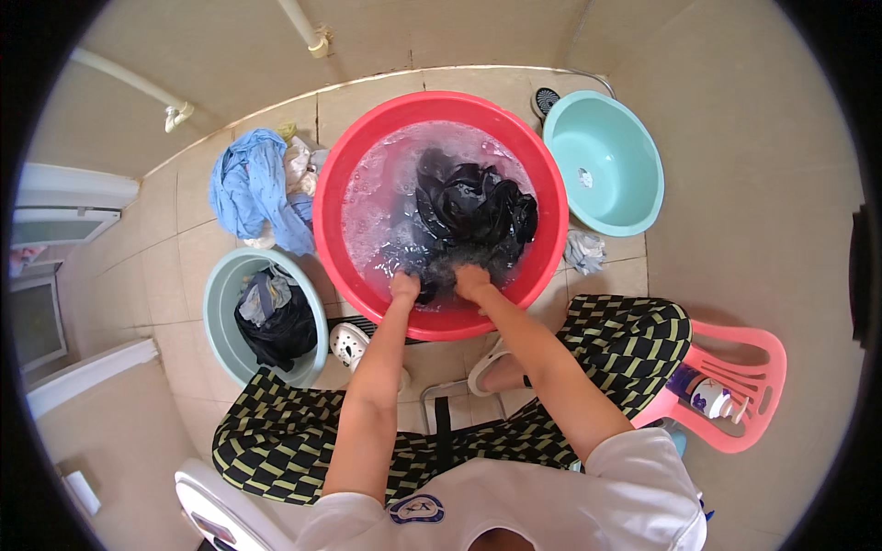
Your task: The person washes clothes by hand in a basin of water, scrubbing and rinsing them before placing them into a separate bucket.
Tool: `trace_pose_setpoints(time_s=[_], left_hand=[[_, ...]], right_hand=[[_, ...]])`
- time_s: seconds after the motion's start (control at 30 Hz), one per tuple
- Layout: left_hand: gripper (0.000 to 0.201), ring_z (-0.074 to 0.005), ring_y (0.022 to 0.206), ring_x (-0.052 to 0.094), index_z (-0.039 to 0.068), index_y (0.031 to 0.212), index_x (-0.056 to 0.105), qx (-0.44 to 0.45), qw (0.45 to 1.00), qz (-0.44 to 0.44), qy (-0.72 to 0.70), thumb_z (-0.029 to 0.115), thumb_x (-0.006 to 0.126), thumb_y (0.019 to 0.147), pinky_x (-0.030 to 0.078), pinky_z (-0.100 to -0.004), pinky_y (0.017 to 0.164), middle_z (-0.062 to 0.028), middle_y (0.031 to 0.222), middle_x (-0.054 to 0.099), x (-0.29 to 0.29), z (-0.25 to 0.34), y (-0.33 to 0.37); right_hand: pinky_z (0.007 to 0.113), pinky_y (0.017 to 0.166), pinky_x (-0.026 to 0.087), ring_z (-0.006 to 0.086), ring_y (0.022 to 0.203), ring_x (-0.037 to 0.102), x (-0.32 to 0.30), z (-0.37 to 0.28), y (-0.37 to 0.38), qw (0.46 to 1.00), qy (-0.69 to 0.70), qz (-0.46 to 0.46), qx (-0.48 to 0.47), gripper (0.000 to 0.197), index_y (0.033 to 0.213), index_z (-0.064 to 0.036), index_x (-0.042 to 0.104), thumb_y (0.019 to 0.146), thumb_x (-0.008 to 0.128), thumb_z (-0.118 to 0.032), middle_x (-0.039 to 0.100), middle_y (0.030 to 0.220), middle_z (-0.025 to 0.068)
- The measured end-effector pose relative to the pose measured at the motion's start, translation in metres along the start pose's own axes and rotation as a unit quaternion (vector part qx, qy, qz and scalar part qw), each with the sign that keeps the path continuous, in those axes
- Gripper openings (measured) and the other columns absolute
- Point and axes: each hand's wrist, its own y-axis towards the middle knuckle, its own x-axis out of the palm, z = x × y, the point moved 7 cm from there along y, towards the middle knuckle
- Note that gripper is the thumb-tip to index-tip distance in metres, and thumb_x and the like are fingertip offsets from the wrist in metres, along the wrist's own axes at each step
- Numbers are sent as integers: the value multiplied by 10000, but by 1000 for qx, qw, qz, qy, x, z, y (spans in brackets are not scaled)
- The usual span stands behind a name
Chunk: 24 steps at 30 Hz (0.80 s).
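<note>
A wide red basin (441, 323) of sudsy water stands on the floor in front of me. A black garment (473, 207) lies bunched in it, partly under the water. At the near side of the basin, my left hand (404, 286) is closed on a dark fold of this garment. My right hand (472, 281), a little to the right, is closed on it too, with its fingertips down in the water and hidden. Water is stirred up between the two hands.
At left a pale blue bucket (213, 312) holds dark clothes, below a heap of blue cloth (253, 184). An aqua basin (611, 161) leans at the far right, near a crumpled cloth (584, 251). A pink chair (749, 386) bearing a pump bottle (707, 397) stands right.
</note>
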Motion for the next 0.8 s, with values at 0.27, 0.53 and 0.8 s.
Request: trace_pose_setpoints(time_s=[0.27,0.53,0.8], left_hand=[[739,-285,1120,495,117,1248,459,-155,771,-294,-543,700,367,802,410,-451,918,-104,1231,510,45,5,-18],[758,-279,1047,536,95,1171,507,-98,677,-335,-648,718,313,786,423,-453,908,-105,1146,554,27,4,-18],[618,-262,997,560,66,1135,532,-86,761,-201,-611,581,295,887,441,-417,893,-109,1100,579,42,-11,-14]], right_hand=[[409,728,493,346,811,629,-43,-24,-39,878,365,295,91,348,880,-39,632,676,622,-321,644,865,198],[399,608,473,342,638,602,-71,-135,-116,871,396,274,-94,257,691,-42,573,627,673,-270,588,648,186],[433,480,447,320,553,587,-74,-101,-94,848,251,447,-137,308,623,-88,514,761,601,-349,588,606,118]])
